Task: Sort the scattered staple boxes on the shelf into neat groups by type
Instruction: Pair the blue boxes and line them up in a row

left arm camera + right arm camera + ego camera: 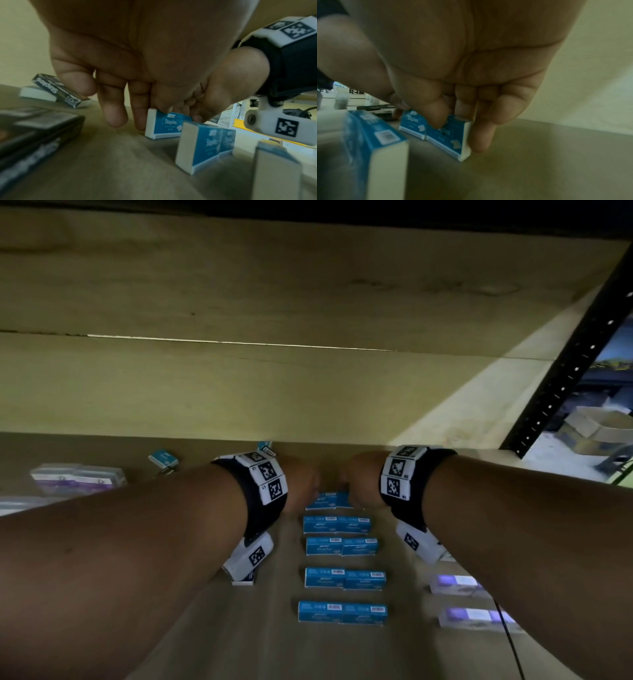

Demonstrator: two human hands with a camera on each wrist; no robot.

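At nine o'clock on the shelf (205, 628) lie pale purple-banded boxes (77, 479), and just beyond them a lone blue box (163, 458) askew. Toward the centre, the left hand (301, 484) has its fingers (139, 119) curled down onto the left blue box (166, 125) of the farthest pair, a fingertip against its white end; the thumb is hidden, so whether it pinches or only steadies I cannot tell. Running from six to twelve o'clock, blue pairs (342, 578) stand in a tidy column, each box blue with white ends, a barcode on top and "Staples" on the face. At twelve, the right hand (359, 484) pinches the right blue box (452, 136), thumb on its front face and fingers (481, 138) down its white end. At four o'clock sit more purple boxes (459, 585).

These cartons look small, stiff and likely dense for their size, with smooth card that could slip; holding them across the short white ends should keep them square
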